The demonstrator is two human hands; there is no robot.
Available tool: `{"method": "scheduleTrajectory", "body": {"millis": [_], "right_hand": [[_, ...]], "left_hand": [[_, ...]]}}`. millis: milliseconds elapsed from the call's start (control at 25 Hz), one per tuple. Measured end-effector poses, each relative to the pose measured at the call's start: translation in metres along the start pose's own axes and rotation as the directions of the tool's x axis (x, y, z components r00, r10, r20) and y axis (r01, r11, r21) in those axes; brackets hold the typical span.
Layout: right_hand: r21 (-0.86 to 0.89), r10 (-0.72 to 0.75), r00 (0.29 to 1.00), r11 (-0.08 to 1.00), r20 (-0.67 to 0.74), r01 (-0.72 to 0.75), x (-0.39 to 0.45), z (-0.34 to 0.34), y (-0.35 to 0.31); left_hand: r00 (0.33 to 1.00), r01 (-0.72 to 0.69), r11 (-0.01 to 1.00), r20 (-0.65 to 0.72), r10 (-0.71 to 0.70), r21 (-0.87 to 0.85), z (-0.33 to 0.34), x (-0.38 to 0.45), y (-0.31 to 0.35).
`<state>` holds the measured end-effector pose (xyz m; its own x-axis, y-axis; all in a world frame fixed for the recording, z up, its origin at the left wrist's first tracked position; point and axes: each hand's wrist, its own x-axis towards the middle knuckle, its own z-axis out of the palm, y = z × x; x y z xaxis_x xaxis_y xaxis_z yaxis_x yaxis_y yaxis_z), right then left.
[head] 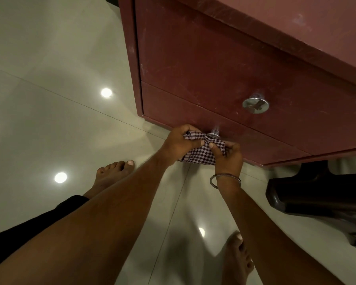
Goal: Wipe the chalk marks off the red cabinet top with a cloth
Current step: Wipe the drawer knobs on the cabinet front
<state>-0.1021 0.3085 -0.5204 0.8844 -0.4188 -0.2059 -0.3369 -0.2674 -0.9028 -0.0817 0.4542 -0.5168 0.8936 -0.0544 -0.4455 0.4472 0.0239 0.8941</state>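
A small checked cloth (201,152) is bunched between both my hands, held in the air in front of the red cabinet's lower drawer (255,145). My left hand (180,144) grips its left side with curled fingers. My right hand (227,156), with a metal bangle on the wrist, pinches its right side. The red cabinet top (317,19) shows at the upper right, with faint whitish chalk smudges on it.
Two round metal knobs (255,104) (214,135) stick out of the drawer fronts. A dark plastic chair (317,194) stands to the right of the cabinet. My bare feet (113,173) stand on the glossy tiled floor (49,79).
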Motion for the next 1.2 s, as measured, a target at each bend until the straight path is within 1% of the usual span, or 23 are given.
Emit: {"method": "scheduleTrajectory", "body": {"millis": [40,80,200,240,280,440,480,560,600,680,760,840,920,1080,1160,1200], "right_hand": [[0.006,-0.020,1.000,1.000,0.004,0.020,-0.001,-0.001,0.000],[-0.008,-0.022,1.000,1.000,0.002,0.022,-0.001,0.000,-0.001],[-0.069,0.065,0.997,0.995,-0.033,-0.067,0.009,0.004,-0.007],[-0.075,0.082,0.996,0.994,-0.044,-0.085,0.010,0.006,-0.007],[-0.071,0.079,0.996,0.994,-0.051,-0.082,0.009,0.005,-0.007],[-0.011,-0.008,0.999,1.000,-0.042,0.008,0.001,0.002,-0.001],[-0.019,0.013,0.999,1.000,-0.048,-0.014,0.003,0.004,-0.002],[-0.040,0.101,0.993,0.994,-0.062,-0.104,0.010,0.008,-0.005],[-0.056,0.115,0.991,0.991,-0.064,-0.118,0.010,0.008,-0.006],[-0.071,0.052,0.997,0.996,-0.052,-0.056,0.001,0.004,-0.008],[-0.010,-0.013,0.999,1.000,-0.035,0.012,-0.008,-0.002,-0.010],[0.062,-0.049,0.998,0.997,-0.033,0.051,-0.014,-0.004,-0.012],[0.090,-0.058,0.997,0.994,-0.049,0.062,-0.017,-0.002,-0.017],[0.111,-0.088,0.991,0.989,-0.098,0.099,-0.018,0.001,-0.022],[0.142,-0.044,0.991,0.988,-0.125,0.062,-0.014,0.005,-0.026],[0.185,0.009,0.989,0.982,-0.151,0.019,-0.013,0.006,-0.027]], "left_hand": [[1.000,-0.001,0.999,0.023,0.002,-0.041,-0.002,-0.002,-0.001],[1.000,-0.001,0.999,-0.004,0.001,-0.048,0.000,-0.002,-0.002],[0.979,0.022,0.998,-0.202,-0.011,0.051,0.019,0.003,0.000],[0.971,0.040,0.997,-0.240,-0.023,0.065,0.024,0.004,0.002],[0.968,0.052,0.997,-0.250,-0.037,0.053,0.025,0.006,0.002],[0.989,0.074,0.995,-0.127,-0.082,-0.074,0.015,0.007,-0.003],[0.987,0.072,0.995,-0.138,-0.080,-0.066,0.015,0.006,-0.003],[0.982,0.060,0.997,-0.175,-0.067,-0.047,0.017,0.005,0.001],[0.985,0.052,0.997,-0.165,-0.060,-0.052,0.017,0.004,0.003],[0.993,0.038,0.997,-0.106,-0.045,-0.068,0.013,0.000,0.005],[0.996,0.041,0.995,-0.078,-0.048,-0.094,0.007,-0.007,0.006],[0.996,0.038,0.986,-0.079,-0.052,-0.164,0.004,-0.012,0.008],[0.994,0.051,0.972,-0.082,-0.071,-0.231,0.003,-0.014,0.009],[0.989,0.076,0.957,-0.103,-0.108,-0.280,0.004,-0.012,0.009],[0.982,0.108,0.938,-0.113,-0.153,-0.330,0.006,-0.011,0.009],[0.978,0.125,0.930,-0.115,-0.175,-0.345,0.008,-0.010,0.010]]}}
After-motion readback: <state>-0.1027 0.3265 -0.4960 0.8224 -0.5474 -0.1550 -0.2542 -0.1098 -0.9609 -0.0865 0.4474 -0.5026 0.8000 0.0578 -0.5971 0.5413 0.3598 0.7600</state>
